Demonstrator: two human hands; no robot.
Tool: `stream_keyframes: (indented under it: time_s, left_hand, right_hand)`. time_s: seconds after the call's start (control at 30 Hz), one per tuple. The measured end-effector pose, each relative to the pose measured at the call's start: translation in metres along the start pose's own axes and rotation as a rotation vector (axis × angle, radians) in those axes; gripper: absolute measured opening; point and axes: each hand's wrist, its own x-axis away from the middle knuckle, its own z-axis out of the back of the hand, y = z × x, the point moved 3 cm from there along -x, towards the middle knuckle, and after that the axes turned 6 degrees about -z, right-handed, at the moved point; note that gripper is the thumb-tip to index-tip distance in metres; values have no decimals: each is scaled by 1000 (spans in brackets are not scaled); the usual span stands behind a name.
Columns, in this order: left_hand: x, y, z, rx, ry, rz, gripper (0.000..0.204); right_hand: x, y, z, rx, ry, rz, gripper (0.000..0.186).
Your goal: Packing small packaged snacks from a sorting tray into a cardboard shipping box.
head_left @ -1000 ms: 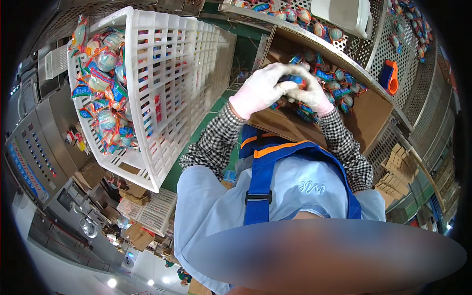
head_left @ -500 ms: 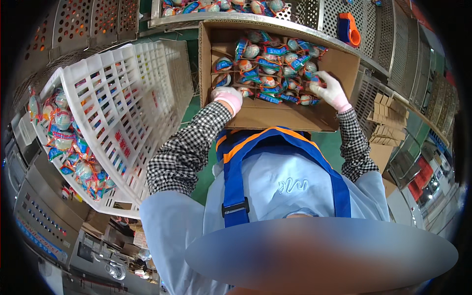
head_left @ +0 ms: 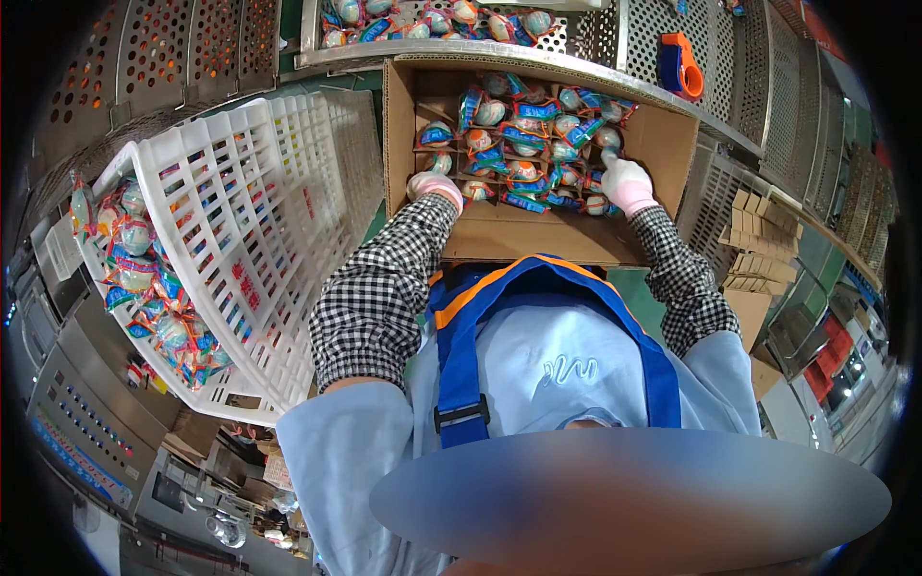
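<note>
An open cardboard box (head_left: 538, 236) stands before me, holding rows of round, egg-like balls (head_left: 525, 171) in clear wrappers printed blue and red. Thin dividers show between some of them. My left hand (head_left: 434, 184), in a white and pink glove, is closed at the box's near left corner, right beside a wrapped ball (head_left: 441, 163); its fingertips are hidden. At the right end of the rows is my gloved right hand (head_left: 629, 184). Its fingers are curled, with one pointing down against a wrapped ball (head_left: 608, 139).
To the left, a tilted white plastic crate (head_left: 206, 221) holds more wrapped balls (head_left: 134, 274). Beyond the box runs a perforated metal table (head_left: 586, 34) with further wrapped balls and an orange and blue tape dispenser (head_left: 681, 67). Folded cardboard pieces (head_left: 759, 235) are stacked at right.
My right hand has moved slightly left and nearer me, its spread fingers now curled with one pointing down. The left hand has shifted slightly left. The whole view has tilted a little.
</note>
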Motion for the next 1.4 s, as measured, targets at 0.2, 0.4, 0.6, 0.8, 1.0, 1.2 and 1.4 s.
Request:
stream_keyframes:
  time_s: [0.2, 0.4, 0.6, 0.8, 1.0, 1.2, 1.4]
  left_hand:
    - [13, -7, 14, 126, 97, -59, 30]
    - [48, -5, 51, 147, 95, -198, 29]
    - [170, -76, 199, 1016, 947, -709, 38]
    - [13, -124, 251, 439, 650, -81, 61]
    - [-26, -122, 266, 229, 405, -35, 63]
    - [-52, -139, 250, 408, 627, -162, 55]
    - [-26, -199, 240, 1032, 1356, -289, 32]
  right_hand:
    - [-42, 21, -7, -176, 140, -200, 40]
    - [-15, 14, 41, -406, 126, 79, 42]
    - [-9, -58, 212, -1156, -218, 407, 30]
    - [-189, -149, 172, -93, -128, 226, 47]
    - [-235, -172, 159, 58, -221, 262, 44]
    - [-213, -121, 180, -653, -65, 200, 46]
    - [-55, -57, 240, -1163, -159, 450, 45]
